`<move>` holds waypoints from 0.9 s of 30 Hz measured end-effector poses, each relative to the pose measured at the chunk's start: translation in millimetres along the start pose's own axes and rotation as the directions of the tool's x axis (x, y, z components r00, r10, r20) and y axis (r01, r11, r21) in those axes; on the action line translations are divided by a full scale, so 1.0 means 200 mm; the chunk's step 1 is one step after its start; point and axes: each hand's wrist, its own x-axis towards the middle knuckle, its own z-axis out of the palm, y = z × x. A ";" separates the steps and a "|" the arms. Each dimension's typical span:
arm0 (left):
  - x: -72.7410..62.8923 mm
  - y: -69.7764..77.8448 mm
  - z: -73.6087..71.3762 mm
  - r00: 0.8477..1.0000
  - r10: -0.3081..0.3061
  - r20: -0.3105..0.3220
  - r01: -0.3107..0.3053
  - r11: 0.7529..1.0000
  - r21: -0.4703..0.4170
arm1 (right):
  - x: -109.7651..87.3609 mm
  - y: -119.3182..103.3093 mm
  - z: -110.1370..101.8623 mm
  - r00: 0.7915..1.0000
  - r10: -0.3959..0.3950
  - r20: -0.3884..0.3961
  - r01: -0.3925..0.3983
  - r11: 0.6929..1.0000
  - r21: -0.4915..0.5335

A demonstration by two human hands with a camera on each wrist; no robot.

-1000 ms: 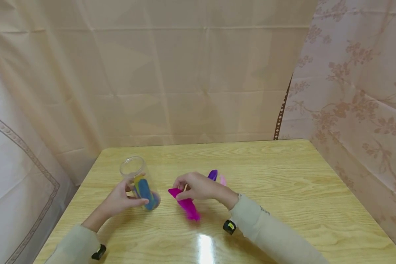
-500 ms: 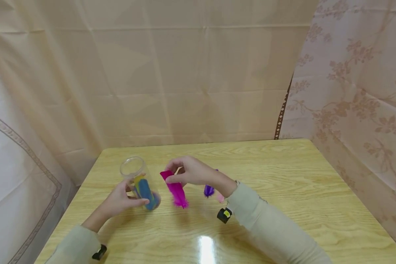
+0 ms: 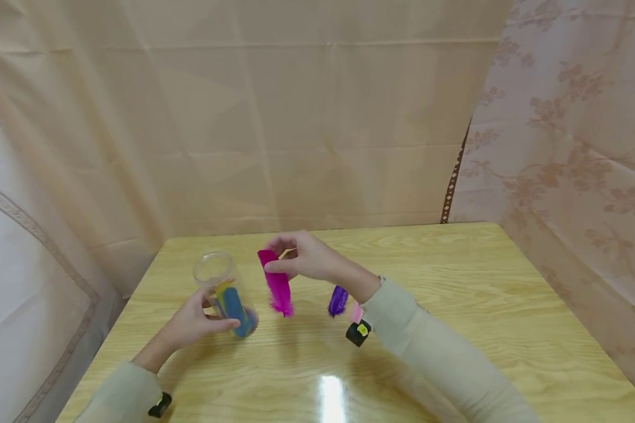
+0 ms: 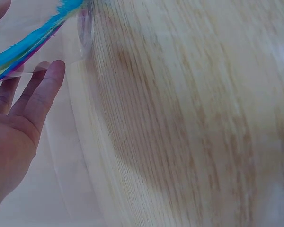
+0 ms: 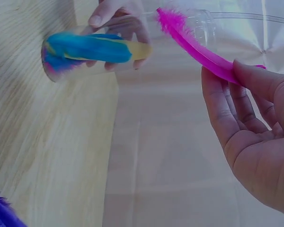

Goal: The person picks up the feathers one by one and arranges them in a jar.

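My left hand [image 3: 193,320] grips a clear cylindrical jar [image 3: 213,253] standing on the left of the table, thumb on the near side and fingers around the other. Inside lie blue and yellow feathers [image 5: 92,47], with some pink near the bottom. My right hand [image 3: 312,258] pinches a magenta feather [image 3: 279,291] near one end between thumb and fingers. In the head view its fluffy end hangs downward, to the right of the jar. The right wrist view shows that fluffy end [image 5: 173,21] overlapping the jar near its mouth.
A purple feather [image 3: 338,301] and a pale pink feather [image 3: 357,312] lie on the wooden table [image 3: 455,282] below my right forearm, the pink one partly hidden by the sleeve and wrist strap. Beige curtain [image 3: 317,135] hangs behind the table, and patterned cloth [image 3: 577,147] at the right.
My right hand has lifted the magenta feather up from the table, away from me and slightly left, to beside the jar's upper part. The left hand and jar have stayed put.
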 end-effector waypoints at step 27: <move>0.02 -0.04 0.01 0.995 0.065 -0.074 -0.059 0.994 0.092 | 0.12 -0.15 0.03 0.999 -0.028 -0.021 0.029 0.999 0.037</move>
